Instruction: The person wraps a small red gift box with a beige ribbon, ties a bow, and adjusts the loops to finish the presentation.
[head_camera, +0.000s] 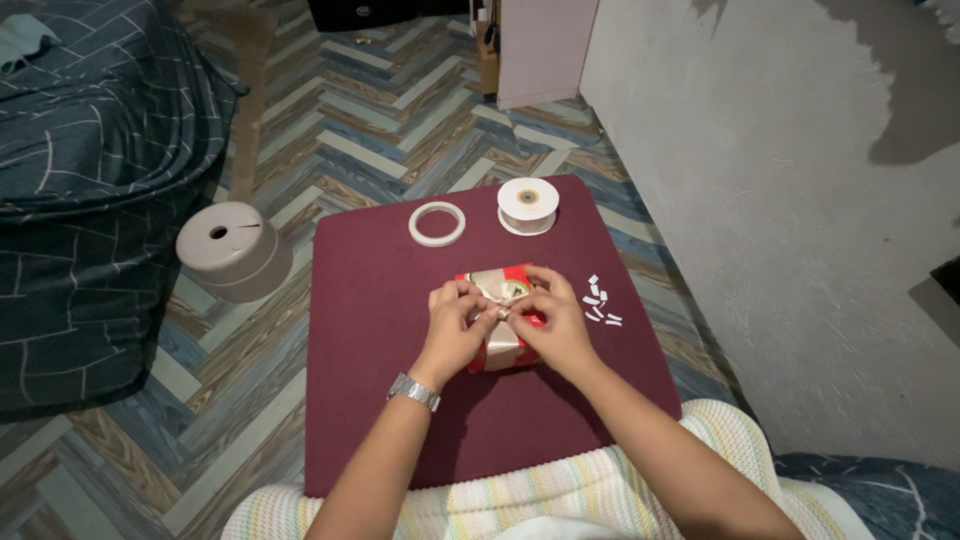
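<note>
1. Red gift box (505, 352), small and square-edged, lies near the middle of the maroon mat (380, 400), wrapped with a pale cream ribbon (503, 340)
2. One white tape ring (437, 223) and one spool of cream ribbon (527, 206) lie side by side at the mat's far edge, apart from each other
3. About nine small white tape pieces (600, 302) are scattered just right of the box
4. One round grey stool (233, 247) stands on the floor left of the mat
5. Left hand (458, 322), a metal watch (414, 391) on its wrist, rests on the box, fingers pinched together on the ribbon
6. Right hand (556, 322) meets it from the right, fingertips likewise closed on the ribbon atop the box
</note>
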